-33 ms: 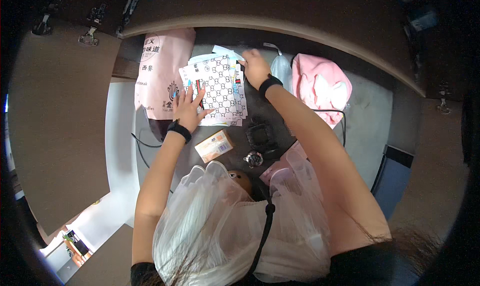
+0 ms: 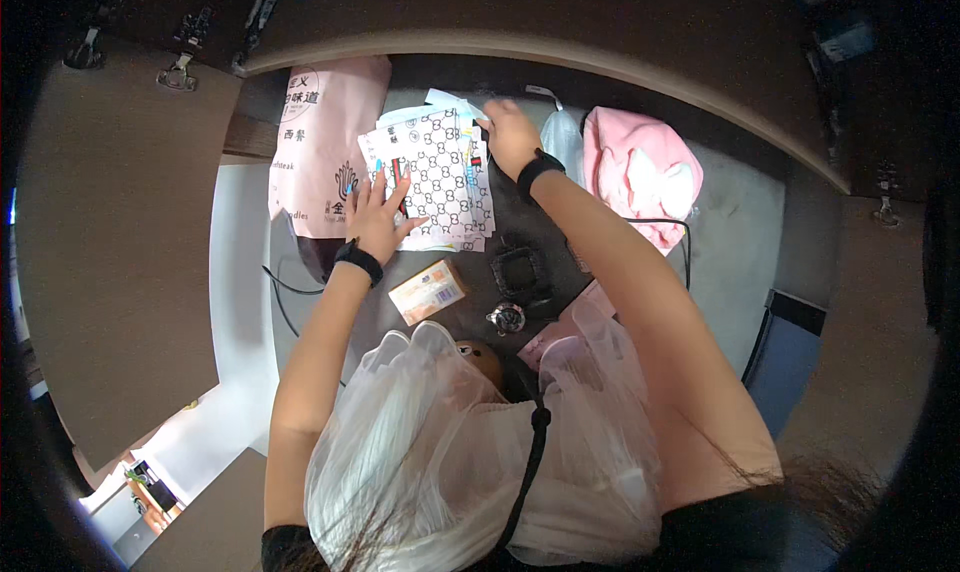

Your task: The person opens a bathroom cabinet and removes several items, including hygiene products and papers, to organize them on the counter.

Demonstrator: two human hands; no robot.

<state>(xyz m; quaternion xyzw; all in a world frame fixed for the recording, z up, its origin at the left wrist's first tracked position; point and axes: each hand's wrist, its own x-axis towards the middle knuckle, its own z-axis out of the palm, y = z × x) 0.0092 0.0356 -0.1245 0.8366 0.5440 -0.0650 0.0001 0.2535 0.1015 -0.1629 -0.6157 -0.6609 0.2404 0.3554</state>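
Observation:
A stack of thin white patterned paper sheets (image 2: pixel 440 187) lies on the grey surface. My left hand (image 2: pixel 378 222) rests flat on its left part, fingers spread, with blue nails. At the far right corner of the stack, my right hand (image 2: pixel 508 137) is closed with curled fingers at the edge of a pale blue sheet (image 2: pixel 452 102). Its fingertips are partly hidden. A pink paper bag (image 2: pixel 325 152) stands just left of the stack, and a pale blue face mask (image 2: pixel 562 137) lies right of my right hand.
A pink cloth with a white bow (image 2: pixel 645 172) sits at the right. Nearer lie a small orange-white box (image 2: pixel 428 292), a black square frame (image 2: pixel 520 272) and a round silvery trinket (image 2: pixel 508 319). Black cables (image 2: pixel 290 290) run at left. A shelf edge (image 2: pixel 560 50) overhangs the back.

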